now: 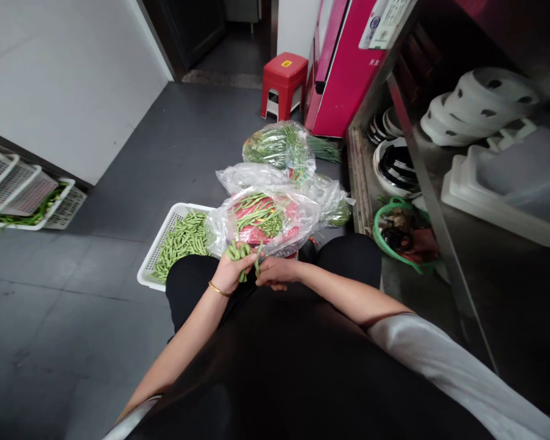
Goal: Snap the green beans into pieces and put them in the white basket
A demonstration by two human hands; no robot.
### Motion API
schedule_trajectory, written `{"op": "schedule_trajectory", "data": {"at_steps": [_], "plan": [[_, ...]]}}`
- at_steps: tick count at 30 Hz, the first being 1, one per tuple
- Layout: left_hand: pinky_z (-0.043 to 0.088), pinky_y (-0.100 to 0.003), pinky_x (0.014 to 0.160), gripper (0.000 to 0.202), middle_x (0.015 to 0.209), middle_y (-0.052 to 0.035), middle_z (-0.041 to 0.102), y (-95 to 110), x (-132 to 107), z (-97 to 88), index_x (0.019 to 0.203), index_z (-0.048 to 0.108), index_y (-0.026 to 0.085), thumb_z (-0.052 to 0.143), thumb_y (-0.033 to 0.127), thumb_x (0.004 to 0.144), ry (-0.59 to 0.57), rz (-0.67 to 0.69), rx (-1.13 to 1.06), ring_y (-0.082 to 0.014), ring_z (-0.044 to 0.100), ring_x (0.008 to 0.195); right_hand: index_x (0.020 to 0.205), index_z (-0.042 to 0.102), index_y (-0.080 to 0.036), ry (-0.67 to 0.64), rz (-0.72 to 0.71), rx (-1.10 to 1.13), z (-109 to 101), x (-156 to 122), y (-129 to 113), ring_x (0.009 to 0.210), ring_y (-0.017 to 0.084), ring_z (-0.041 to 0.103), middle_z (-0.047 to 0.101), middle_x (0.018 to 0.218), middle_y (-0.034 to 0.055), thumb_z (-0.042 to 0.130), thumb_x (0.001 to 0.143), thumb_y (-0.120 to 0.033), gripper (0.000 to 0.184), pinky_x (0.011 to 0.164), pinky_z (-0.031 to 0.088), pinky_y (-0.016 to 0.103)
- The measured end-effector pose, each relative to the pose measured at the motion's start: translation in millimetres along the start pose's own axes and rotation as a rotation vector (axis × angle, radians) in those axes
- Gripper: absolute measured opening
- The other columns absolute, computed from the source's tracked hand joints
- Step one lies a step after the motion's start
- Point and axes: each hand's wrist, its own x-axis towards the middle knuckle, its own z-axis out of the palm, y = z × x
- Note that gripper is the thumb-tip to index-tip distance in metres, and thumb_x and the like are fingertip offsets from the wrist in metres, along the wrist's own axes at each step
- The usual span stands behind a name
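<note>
My left hand [233, 269] is closed around a small bunch of green beans [236, 250], whose ends stick out above and below the fingers. Close beside it, my right hand [275, 272] pinches a single green bean [258, 260] that stands nearly upright. Just beyond my hands lies an opened clear plastic bag [305, 211] with long green beans [259, 214] on a red surface inside. By my left knee, a white perforated basket [147, 260] holds many short bean pieces [183, 238].
More plastic bags of greens [275, 143] lie farther ahead, near a red stool [284, 79] and a pink cabinet [348, 79]. To the right are a metal shelf [440, 229] and a green basket [378, 229]. White baskets [66, 205] stand at the left wall.
</note>
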Motion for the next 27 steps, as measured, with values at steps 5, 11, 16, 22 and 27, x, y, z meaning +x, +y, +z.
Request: {"op": "schedule_trajectory", "data": {"at_steps": [5,11,16,22,27], "plan": [[0.037,-0.021,0.046,0.027,0.060,-0.0012,0.061,1,0,-4.8,0.069,0.058,0.014,0.080,0.022,0.056,-0.002,-0.037,0.191,-0.0092,0.049,0.048,0.065,0.055,-0.017,0.303,-0.047,-0.737,-17,-20,-17,0.048,0.010,0.049,0.054,0.052,-0.0022,0.062,0.075,-0.043,0.029,0.048,0.033,0.021],[0.042,-0.024,0.056,0.027,0.060,0.0002,0.060,4,-1,-14.4,0.067,0.060,0.015,0.081,0.017,0.051,-0.082,-0.066,0.292,-0.0127,0.054,0.055,0.083,0.061,-0.019,0.479,-0.204,-0.971,-29,-41,-37,0.074,0.016,0.057,0.064,0.081,0.0038,0.058,0.082,-0.030,0.011,0.064,0.035,0.023],[0.043,-0.024,0.058,0.026,0.062,0.0010,0.059,8,-3,-4.5,0.070,0.062,0.017,0.080,0.016,0.052,-0.103,-0.011,0.279,-0.0125,0.052,0.057,0.063,0.051,-0.017,0.519,-0.304,-0.689,-13,-9,-20,0.061,0.011,0.053,0.057,0.062,0.0011,0.047,0.088,-0.029,0.027,0.060,0.037,0.022],[0.036,-0.021,0.043,0.018,0.061,-0.0027,0.059,-6,6,-22.8,0.068,0.062,0.014,0.075,0.020,0.057,-0.100,-0.140,-0.006,-0.0107,0.048,0.049,0.069,0.051,-0.018,0.344,-0.210,0.001,-19,9,3,0.038,0.009,0.042,0.039,0.041,-0.0072,0.034,0.087,-0.058,0.048,0.043,0.036,0.020],[0.043,-0.022,0.045,0.014,0.055,-0.0025,0.055,-17,18,-49.8,0.059,0.054,0.014,0.065,0.022,0.056,-0.083,-0.277,-0.462,-0.0129,0.053,0.052,0.062,0.060,-0.016,0.441,0.058,-0.669,-69,32,-11,0.057,0.012,0.057,0.060,0.056,0.0016,0.066,0.074,-0.047,0.034,0.053,0.039,0.019]]}}
